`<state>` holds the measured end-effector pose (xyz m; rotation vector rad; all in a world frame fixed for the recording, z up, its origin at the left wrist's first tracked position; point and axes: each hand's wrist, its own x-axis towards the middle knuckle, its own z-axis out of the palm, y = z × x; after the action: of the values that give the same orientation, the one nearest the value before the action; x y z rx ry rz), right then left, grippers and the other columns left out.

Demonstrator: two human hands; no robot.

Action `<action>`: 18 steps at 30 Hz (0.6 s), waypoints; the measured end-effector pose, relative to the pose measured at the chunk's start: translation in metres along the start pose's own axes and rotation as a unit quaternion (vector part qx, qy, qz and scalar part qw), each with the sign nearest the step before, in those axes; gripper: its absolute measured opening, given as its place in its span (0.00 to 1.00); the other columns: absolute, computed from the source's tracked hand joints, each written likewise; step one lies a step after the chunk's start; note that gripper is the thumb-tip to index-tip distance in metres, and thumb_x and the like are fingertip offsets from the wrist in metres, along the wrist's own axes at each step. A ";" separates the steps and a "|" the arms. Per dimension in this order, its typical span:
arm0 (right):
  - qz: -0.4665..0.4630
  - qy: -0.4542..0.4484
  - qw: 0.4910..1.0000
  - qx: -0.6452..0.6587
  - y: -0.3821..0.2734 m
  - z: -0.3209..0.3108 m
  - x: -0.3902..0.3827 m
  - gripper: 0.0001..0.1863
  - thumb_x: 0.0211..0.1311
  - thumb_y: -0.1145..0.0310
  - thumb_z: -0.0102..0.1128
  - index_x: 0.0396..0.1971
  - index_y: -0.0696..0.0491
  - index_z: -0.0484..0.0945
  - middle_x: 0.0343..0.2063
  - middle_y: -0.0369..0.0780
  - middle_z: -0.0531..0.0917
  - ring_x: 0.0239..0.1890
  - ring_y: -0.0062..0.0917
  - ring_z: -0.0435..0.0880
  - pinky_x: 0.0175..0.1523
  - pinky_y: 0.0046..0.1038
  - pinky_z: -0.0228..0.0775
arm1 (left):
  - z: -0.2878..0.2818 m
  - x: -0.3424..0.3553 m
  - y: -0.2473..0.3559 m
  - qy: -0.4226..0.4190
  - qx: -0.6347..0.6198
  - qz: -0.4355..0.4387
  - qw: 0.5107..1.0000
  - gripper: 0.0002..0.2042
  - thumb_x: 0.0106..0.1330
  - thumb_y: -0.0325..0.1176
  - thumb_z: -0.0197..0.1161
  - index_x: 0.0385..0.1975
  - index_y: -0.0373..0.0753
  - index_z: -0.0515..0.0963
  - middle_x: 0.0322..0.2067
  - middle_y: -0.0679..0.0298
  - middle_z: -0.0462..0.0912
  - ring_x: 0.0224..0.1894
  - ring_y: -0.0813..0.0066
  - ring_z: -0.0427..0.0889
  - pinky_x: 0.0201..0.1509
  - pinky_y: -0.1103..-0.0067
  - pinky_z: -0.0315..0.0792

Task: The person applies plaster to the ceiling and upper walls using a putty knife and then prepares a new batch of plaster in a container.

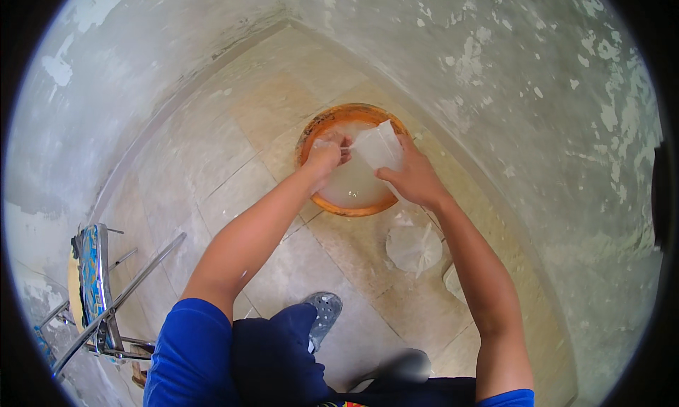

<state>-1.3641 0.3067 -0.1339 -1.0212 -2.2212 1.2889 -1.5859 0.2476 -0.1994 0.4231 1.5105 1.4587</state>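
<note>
A round orange basin point(351, 210) with dark stains on its rim stands on the tiled floor and holds cloudy whitish liquid point(350, 183). Over its right side, my right hand point(416, 173) grips a whitish, box-shaped piece point(380, 149), thumb on the near side and fingers behind; its exact kind is unclear. My left hand point(329, 156) is over the basin's left part with fingers curled. A thin pale bit shows between that hand and the box-shaped piece; I cannot make out what the fingers hold.
Right of the basin's near side lies a pale, roundish, film-like thing point(414, 248), with another pale piece point(453, 283) partly behind my right forearm. A metal-framed chair point(99, 294) with blue patterned padding is at the left. Peeling grey walls point(495, 89) meet beyond the basin.
</note>
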 end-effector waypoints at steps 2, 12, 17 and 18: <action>-0.030 0.010 0.998 -0.051 0.010 -0.009 -0.002 0.41 0.53 0.62 0.74 0.66 0.61 0.68 0.57 0.56 0.81 0.60 0.47 0.82 0.65 0.40 0.73 | -0.002 0.004 -0.013 -0.048 0.093 -0.019 0.994 0.09 0.81 0.31 0.52 0.51 0.36 0.77 0.43 0.59 0.82 0.43 0.71 0.84 0.50 0.76 0.82; -0.040 -0.035 0.997 -0.054 -0.006 -0.030 -0.025 0.37 0.48 0.72 0.75 0.63 0.56 0.74 0.53 0.53 0.84 0.57 0.46 0.84 0.63 0.39 0.75 | 0.026 0.040 -0.057 -0.116 0.158 -0.036 0.980 0.15 0.65 0.15 0.64 0.51 0.27 0.75 0.43 0.50 0.84 0.40 0.61 0.88 0.39 0.72 0.87; -0.057 0.003 0.996 -0.068 -0.004 -0.044 -0.038 0.38 0.48 0.74 0.76 0.64 0.55 0.74 0.53 0.52 0.84 0.56 0.46 0.84 0.62 0.40 0.75 | 0.047 0.043 -0.075 -0.083 0.253 -0.021 0.964 0.09 0.72 0.26 0.62 0.48 0.33 0.78 0.35 0.55 0.84 0.32 0.68 0.83 0.30 0.74 0.78; -0.055 0.003 0.996 -0.068 -0.006 -0.044 -0.039 0.38 0.48 0.74 0.76 0.64 0.55 0.74 0.53 0.52 0.84 0.56 0.46 0.84 0.62 0.40 0.75 | 0.047 0.043 -0.078 -0.078 0.259 -0.018 0.963 0.07 0.75 0.30 0.60 0.45 0.34 0.79 0.33 0.57 0.84 0.29 0.70 0.82 0.27 0.75 0.74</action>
<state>-1.3127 0.3021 -0.1050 -0.9327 -2.3533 1.0993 -1.5409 0.2908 -0.2781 0.7974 1.7500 0.9602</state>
